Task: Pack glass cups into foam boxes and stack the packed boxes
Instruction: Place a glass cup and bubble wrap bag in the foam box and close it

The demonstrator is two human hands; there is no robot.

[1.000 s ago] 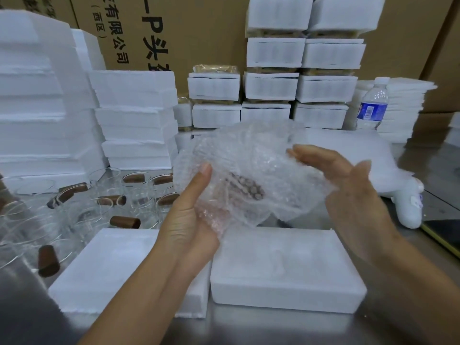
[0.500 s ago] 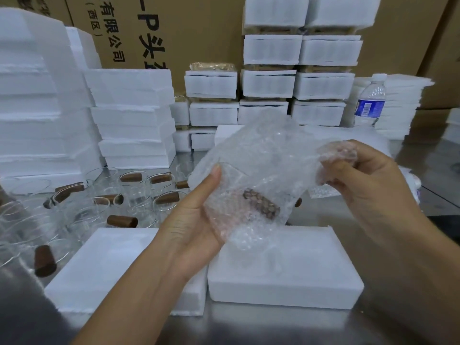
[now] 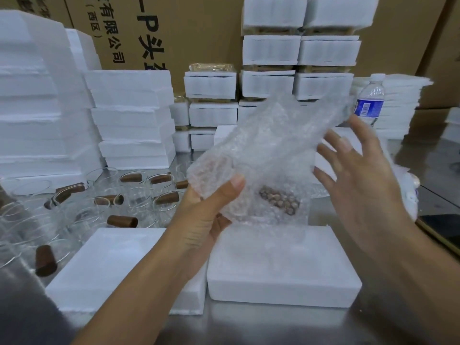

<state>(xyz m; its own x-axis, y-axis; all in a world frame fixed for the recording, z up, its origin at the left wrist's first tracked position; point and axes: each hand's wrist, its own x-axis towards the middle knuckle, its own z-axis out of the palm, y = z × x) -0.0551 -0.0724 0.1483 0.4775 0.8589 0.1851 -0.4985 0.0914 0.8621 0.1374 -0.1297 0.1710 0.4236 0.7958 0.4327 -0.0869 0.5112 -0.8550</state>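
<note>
Left hand: the left hand (image 3: 199,220) is curled round the lower end of a bundle of bubble wrap (image 3: 273,150), with the thumb pressed on its front, and the bundle is held up off the worktop.
Right hand: the right hand (image 3: 361,185) is spread with straight fingers and nothing is held in it. Its fingertips lie at the wrap's right edge, and whether contact is made cannot be told.
Wrapped cup: a brown handle (image 3: 278,199) is seen through the wrap, so a glass cup is judged to be inside (the glass itself is lost among the bubbles). It is held in the air over two foam boxes (image 3: 281,267) set side by side at the near edge, nearer the right one.
Risk: the cup could be let slip out of the loose upper end of the wrap, or be dropped onto foam or steel.
Cause: a slack one-handed grip on slippery film would be enough, as the wrap is not yet closed. The unpacked cups could also be knocked by a swing to the left.
Loose cups: bare glass cups (image 3: 139,195) with brown handles are crowded together on the left.
Worktop: a steel worktop (image 3: 249,327) is seen, dull and faintly reflective.
Room: foam stacks (image 3: 37,108) are piled on the left and packed boxes (image 3: 271,83) are stacked at the back. A water bottle (image 3: 369,103) stands to their right, and the view is closed by printed cartons (image 3: 199,33).
</note>
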